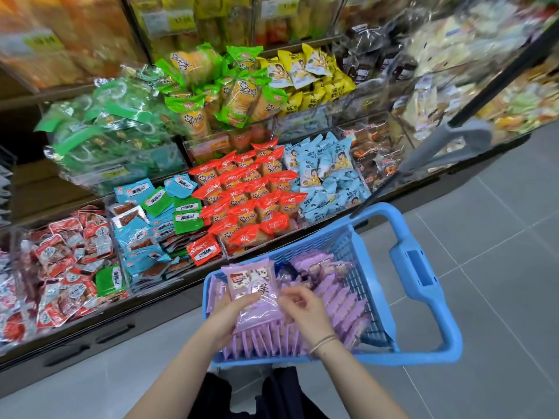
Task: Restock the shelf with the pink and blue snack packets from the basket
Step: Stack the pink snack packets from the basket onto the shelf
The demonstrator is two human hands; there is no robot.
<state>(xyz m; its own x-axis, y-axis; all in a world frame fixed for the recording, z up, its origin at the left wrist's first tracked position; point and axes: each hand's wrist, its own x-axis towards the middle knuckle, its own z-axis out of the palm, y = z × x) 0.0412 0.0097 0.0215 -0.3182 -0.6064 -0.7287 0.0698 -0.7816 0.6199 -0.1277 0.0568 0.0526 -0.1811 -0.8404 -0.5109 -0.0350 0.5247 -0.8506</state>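
Observation:
A blue plastic basket (429, 300) stands on the floor in front of the shelf, packed with several pink-purple snack packets (338, 300) standing in rows. A few dark blue packets (286, 272) show near its far side. My left hand (225, 320) holds one pink packet (254, 294) from below, lifted above the rows. My right hand (305, 309) pinches the same packet's right edge with curled fingers; a thin bracelet sits on that wrist.
The slanted shelf (169, 285) holds bins of red packets (248, 201), light blue packets (326, 176), teal and green packets (154, 225) and red-white packets (60, 261). Green and yellow packs fill the tier above. A grey basket handle (447, 146) rises at right. Grey floor tiles lie around.

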